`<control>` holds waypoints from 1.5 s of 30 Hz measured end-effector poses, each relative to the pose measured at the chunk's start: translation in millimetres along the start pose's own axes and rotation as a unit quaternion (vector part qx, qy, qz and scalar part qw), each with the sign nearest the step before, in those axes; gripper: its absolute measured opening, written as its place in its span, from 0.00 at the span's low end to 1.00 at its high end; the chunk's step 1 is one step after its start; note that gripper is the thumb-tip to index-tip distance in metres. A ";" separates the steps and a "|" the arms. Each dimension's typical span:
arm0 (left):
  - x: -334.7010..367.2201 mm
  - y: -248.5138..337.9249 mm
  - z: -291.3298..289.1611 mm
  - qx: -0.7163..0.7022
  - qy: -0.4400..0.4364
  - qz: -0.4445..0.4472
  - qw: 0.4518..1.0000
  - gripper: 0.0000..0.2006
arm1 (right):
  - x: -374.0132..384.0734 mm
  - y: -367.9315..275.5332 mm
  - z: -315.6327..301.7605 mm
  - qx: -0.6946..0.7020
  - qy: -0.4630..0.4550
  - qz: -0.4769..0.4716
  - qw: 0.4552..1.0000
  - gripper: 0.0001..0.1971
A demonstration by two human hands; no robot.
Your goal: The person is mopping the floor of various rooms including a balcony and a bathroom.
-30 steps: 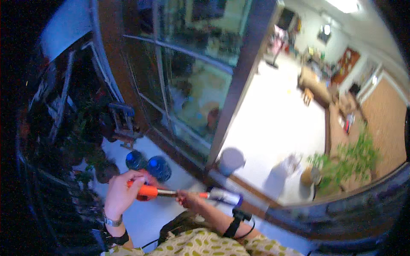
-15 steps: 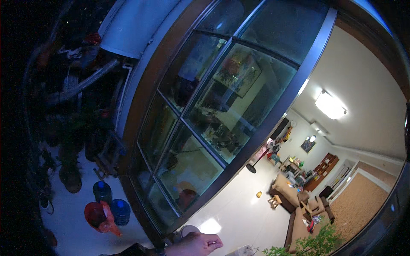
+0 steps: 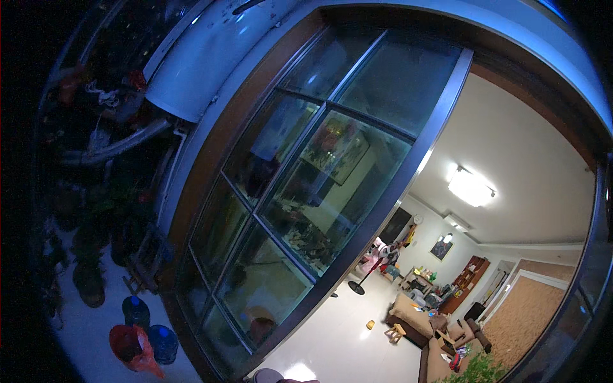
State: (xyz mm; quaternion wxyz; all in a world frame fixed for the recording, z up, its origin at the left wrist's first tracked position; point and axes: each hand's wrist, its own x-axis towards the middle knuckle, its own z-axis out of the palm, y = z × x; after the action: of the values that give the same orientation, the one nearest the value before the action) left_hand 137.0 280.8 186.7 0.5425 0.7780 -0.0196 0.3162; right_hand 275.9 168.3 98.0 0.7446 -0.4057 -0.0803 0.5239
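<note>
Only a dim sliver of my left hand point(image 3: 301, 381) shows at the lower edge; its fingers are cut off, so what they hold, if anything, is hidden. Just left of it is a grey round object point(image 3: 268, 376), partly out of view. Above them stands a glass sliding door point(image 3: 332, 185) with a metal edge frame point(image 3: 418, 169), slid aside so that the lit room shows to its right. My right hand is out of view.
At the lower left, two blue water jugs point(image 3: 163, 345) stand by a red plastic container point(image 3: 131, 350) near potted plants point(image 3: 89, 281). Inside are a floor fan point(image 3: 357, 287), a small wooden stool point(image 3: 395, 332) and a brown sofa point(image 3: 412, 313). Green leaves point(image 3: 482, 369) rise at the lower right.
My left hand, earlier seen with its fingers bent together, has dropped almost wholly below the lower edge. The view has tilted up, so the door and room sit lower and further left.
</note>
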 end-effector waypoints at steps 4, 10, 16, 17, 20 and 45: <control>-8.5 -3.7 -6.1 0.010 0.013 0.001 1.000 0.13 | -2.6 0.1 9.5 -0.012 -0.001 -0.009 1.000 0.10; -10.8 -3.3 -11.2 -0.020 0.021 0.013 0.999 0.15 | 5.3 -5.6 24.2 -0.020 -0.018 -0.011 1.000 0.10; -18.9 -1.5 -14.9 -0.012 0.016 0.038 0.999 0.15 | 23.4 2.4 35.8 -0.034 -0.030 0.000 0.999 0.09; -18.1 -2.1 -15.3 -0.012 0.007 0.038 0.999 0.14 | 28.0 2.6 38.1 -0.041 -0.033 0.004 0.999 0.09; -16.1 -8.9 -13.0 -0.004 0.006 0.049 0.999 0.14 | 41.4 12.0 44.0 -0.061 -0.049 0.022 0.997 0.09; 3.5 -35.9 -23.5 -0.022 0.285 -0.062 0.956 0.19 | 134.5 94.1 92.1 -0.158 -0.221 0.258 0.927 0.08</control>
State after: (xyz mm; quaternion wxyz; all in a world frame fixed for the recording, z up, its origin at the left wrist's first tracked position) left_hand 142.1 316.8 163.6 0.5610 0.6434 0.1772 0.4898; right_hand 217.4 341.3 52.7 0.4736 -0.3987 -0.2164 0.7549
